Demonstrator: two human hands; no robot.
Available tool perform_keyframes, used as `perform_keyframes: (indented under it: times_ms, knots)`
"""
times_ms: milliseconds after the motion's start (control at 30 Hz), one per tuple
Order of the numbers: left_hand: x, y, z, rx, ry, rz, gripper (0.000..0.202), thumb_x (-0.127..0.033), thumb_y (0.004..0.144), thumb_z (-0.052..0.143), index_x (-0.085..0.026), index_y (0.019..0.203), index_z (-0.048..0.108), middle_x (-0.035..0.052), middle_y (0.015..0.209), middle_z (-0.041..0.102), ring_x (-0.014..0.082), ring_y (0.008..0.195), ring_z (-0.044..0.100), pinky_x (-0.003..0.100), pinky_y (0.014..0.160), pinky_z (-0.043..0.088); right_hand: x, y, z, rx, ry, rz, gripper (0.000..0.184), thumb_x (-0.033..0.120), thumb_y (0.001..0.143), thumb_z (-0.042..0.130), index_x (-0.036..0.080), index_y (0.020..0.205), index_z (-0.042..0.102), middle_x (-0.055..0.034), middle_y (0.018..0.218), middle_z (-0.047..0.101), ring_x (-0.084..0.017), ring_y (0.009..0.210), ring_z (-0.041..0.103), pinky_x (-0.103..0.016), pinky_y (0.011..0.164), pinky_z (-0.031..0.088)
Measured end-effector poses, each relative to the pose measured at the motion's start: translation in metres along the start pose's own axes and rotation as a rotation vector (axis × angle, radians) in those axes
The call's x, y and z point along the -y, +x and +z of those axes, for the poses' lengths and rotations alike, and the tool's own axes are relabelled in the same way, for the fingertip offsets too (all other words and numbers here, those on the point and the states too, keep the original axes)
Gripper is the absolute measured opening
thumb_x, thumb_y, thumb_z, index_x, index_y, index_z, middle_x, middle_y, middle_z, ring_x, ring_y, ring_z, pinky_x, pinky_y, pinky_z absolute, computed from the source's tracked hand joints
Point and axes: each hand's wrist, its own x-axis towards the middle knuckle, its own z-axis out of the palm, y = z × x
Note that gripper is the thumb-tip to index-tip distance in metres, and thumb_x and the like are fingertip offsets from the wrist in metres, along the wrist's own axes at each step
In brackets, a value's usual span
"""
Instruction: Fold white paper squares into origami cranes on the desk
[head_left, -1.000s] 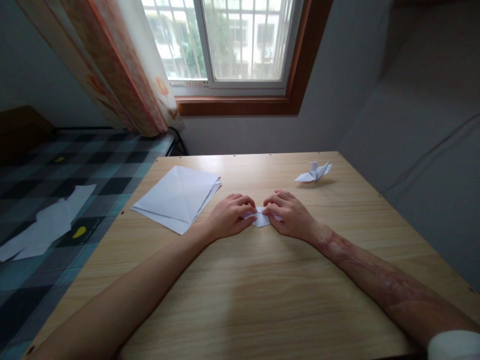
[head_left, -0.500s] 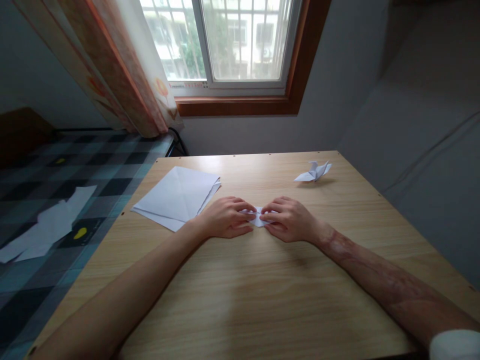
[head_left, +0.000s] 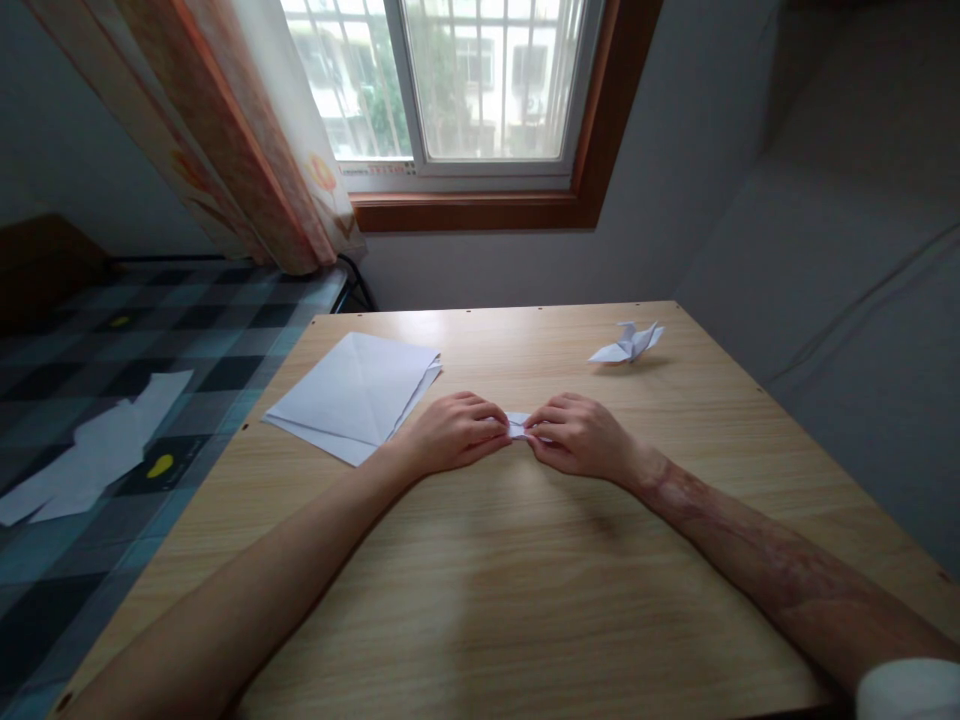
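A small folded piece of white paper (head_left: 518, 425) lies on the wooden table (head_left: 525, 580) between my two hands. My left hand (head_left: 454, 432) has its fingers curled and pinches the paper's left end. My right hand (head_left: 581, 437) pinches the right end, fingertips pressed onto the fold. Most of the paper is hidden under my fingers. Both forearms rest on the tabletop.
A stack of white paper sheets (head_left: 352, 395) lies at the table's left. A finished folded paper bird (head_left: 627, 344) sits at the far right. Left of the table is a checked bed cover (head_left: 112, 400) with white paper scraps (head_left: 90, 455). A window and curtain lie beyond.
My hands have drawn closer together over the small paper, so less of it shows than a second ago. Nothing else has moved.
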Motion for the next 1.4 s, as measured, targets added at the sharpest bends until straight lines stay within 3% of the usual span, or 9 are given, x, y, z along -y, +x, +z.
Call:
perform_keyframes:
  times_ms: [200, 367, 433, 533, 700, 867, 1033, 1233, 1400]
  knots:
    - [-0.002, 0.003, 0.008, -0.044, -0.110, -0.116, 0.022, -0.032, 0.110, 0.058, -0.023, 0.102, 0.077, 0.0074, 0.108, 0.081, 0.0220, 0.099, 0.075, 0.039, 0.097, 0.055, 0.002, 0.002, -0.001, 0.006, 0.045, 0.048, 0.014, 0.023, 0.104, 0.064, 0.027, 0.100, 0.077, -0.0077, 0.103, 0.082, -0.027, 0.093, 0.072, -0.045, 0.088, 0.054]
    - [-0.003, 0.006, 0.018, -0.090, -0.211, -0.241, 0.012, -0.028, 0.104, 0.064, -0.021, 0.098, 0.072, 0.0060, 0.099, 0.077, 0.0219, 0.095, 0.072, 0.038, 0.091, 0.056, 0.004, 0.005, -0.002, -0.057, 0.130, 0.173, 0.007, 0.021, 0.101, 0.067, 0.024, 0.106, 0.070, -0.0077, 0.096, 0.076, -0.027, 0.091, 0.067, -0.042, 0.083, 0.054]
    - [-0.004, 0.005, 0.020, -0.104, -0.220, -0.293, 0.006, -0.026, 0.100, 0.068, -0.021, 0.100, 0.072, 0.0051, 0.097, 0.076, 0.0217, 0.092, 0.072, 0.036, 0.087, 0.057, 0.003, 0.005, -0.001, -0.059, 0.181, 0.185, 0.008, 0.020, 0.101, 0.067, 0.025, 0.105, 0.071, -0.0073, 0.098, 0.075, -0.027, 0.093, 0.068, -0.041, 0.085, 0.055]
    - [-0.007, 0.005, 0.021, -0.136, -0.220, -0.335, 0.012, -0.024, 0.098, 0.069, -0.021, 0.109, 0.074, 0.0057, 0.102, 0.076, 0.0207, 0.090, 0.072, 0.035, 0.084, 0.058, 0.000, 0.005, 0.001, -0.062, 0.233, 0.175, 0.012, 0.017, 0.102, 0.067, 0.026, 0.101, 0.074, -0.0070, 0.103, 0.076, -0.026, 0.098, 0.069, -0.041, 0.090, 0.056]
    - [-0.008, 0.003, 0.021, -0.151, -0.149, -0.232, 0.022, -0.018, 0.101, 0.062, -0.025, 0.112, 0.080, 0.0084, 0.125, 0.075, 0.0227, 0.107, 0.072, 0.039, 0.096, 0.059, -0.003, 0.004, 0.003, -0.067, 0.247, 0.189, 0.011, 0.020, 0.103, 0.068, 0.027, 0.101, 0.077, -0.0071, 0.104, 0.076, -0.026, 0.099, 0.070, -0.042, 0.092, 0.057]
    - [-0.005, 0.003, 0.016, -0.058, -0.018, -0.148, 0.027, -0.017, 0.103, 0.060, -0.027, 0.116, 0.081, 0.0052, 0.128, 0.080, 0.0257, 0.115, 0.070, 0.045, 0.106, 0.055, 0.000, 0.004, 0.000, -0.067, 0.229, 0.171, 0.010, 0.020, 0.103, 0.068, 0.026, 0.101, 0.076, -0.0084, 0.109, 0.074, -0.026, 0.103, 0.069, -0.043, 0.093, 0.057]
    - [-0.005, 0.004, 0.007, 0.004, 0.000, -0.080, 0.029, -0.019, 0.106, 0.056, -0.027, 0.121, 0.080, 0.0054, 0.128, 0.082, 0.0249, 0.116, 0.073, 0.044, 0.105, 0.055, 0.002, 0.004, -0.003, -0.051, 0.201, 0.146, 0.010, 0.020, 0.103, 0.067, 0.027, 0.102, 0.074, -0.0088, 0.118, 0.076, -0.026, 0.104, 0.070, -0.044, 0.094, 0.057]
    - [0.000, 0.003, 0.002, 0.004, -0.072, -0.025, 0.024, -0.024, 0.105, 0.062, -0.026, 0.122, 0.079, 0.0055, 0.126, 0.082, 0.0238, 0.116, 0.075, 0.041, 0.106, 0.056, 0.001, 0.005, -0.006, 0.025, 0.079, 0.052, 0.004, 0.027, 0.102, 0.071, 0.027, 0.105, 0.074, -0.0069, 0.113, 0.081, -0.028, 0.099, 0.071, -0.047, 0.094, 0.054]
    - [0.004, 0.000, 0.005, 0.007, -0.037, -0.037, 0.025, -0.029, 0.112, 0.056, -0.024, 0.120, 0.079, 0.0076, 0.125, 0.081, 0.0231, 0.113, 0.076, 0.039, 0.103, 0.057, 0.000, 0.004, -0.003, 0.009, 0.013, 0.009, 0.007, 0.026, 0.106, 0.068, 0.025, 0.104, 0.075, -0.0074, 0.109, 0.081, -0.026, 0.096, 0.070, -0.044, 0.091, 0.053]
